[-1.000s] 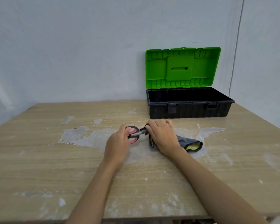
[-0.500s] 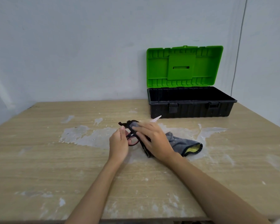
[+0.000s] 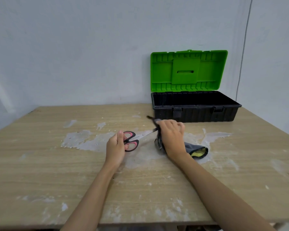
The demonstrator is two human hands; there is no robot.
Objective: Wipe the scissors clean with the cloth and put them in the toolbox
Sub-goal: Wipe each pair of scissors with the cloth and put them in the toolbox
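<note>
My left hand [image 3: 115,145] grips the stiff scissors [image 3: 131,142] by their handles, my right hand [image 3: 171,136] bunching the soft cloth [image 3: 196,148] round the slippery blades.

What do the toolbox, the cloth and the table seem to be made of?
Toolbox: likely moulded plastic, matte black body and glossy green lid, both ribbed.
Cloth: soft grey fabric with a yellow inside, perhaps microfibre; it folds and bunches under the right hand.
Table: wood or wood-look laminate, pale with straight grain, matte, smeared with whitish stains.
</note>
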